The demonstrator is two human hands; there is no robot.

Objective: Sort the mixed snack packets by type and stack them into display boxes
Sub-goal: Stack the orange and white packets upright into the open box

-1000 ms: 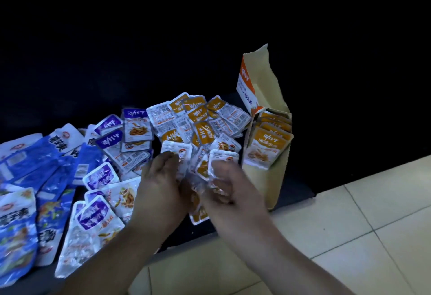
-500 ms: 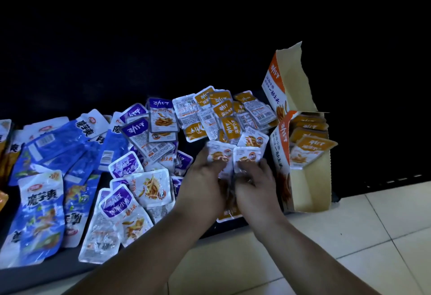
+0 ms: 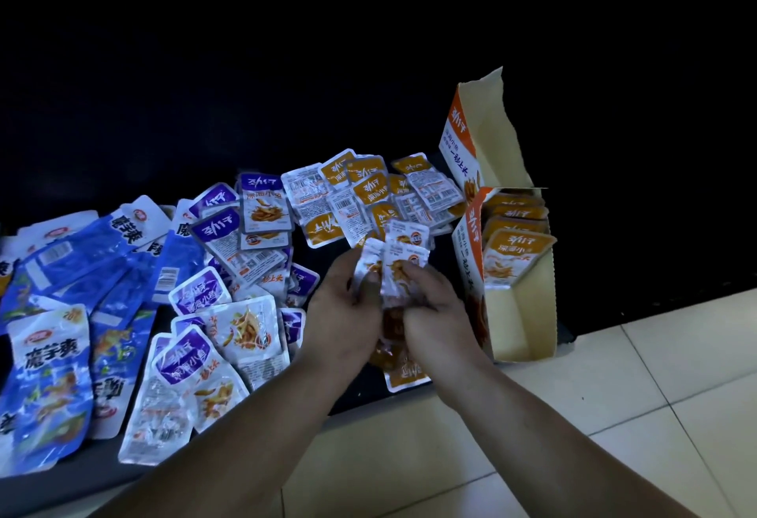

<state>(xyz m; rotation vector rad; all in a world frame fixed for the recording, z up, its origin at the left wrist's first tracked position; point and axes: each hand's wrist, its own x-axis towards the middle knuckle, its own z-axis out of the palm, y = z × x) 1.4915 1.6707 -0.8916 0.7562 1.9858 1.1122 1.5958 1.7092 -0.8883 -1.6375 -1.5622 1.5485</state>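
I judged the sorting barely begun. One display box [image 3: 528,312] stood open at the right end of the dark surface [image 3: 360,386], with four boxed orange packets [image 3: 514,251] upright in its rear half and its front bare. Just left of it, the left hand [image 3: 344,304] and right hand [image 3: 434,308] together pinched a sheaf of orange packets [image 3: 403,267], at least three. Behind lay a dozen or so loose orange packets [image 3: 368,193]. Roughly ten purple packets [image 3: 262,206] sat mid-surface. The overlapping blue packets [image 3: 53,353] at left were too tangled for me to count.
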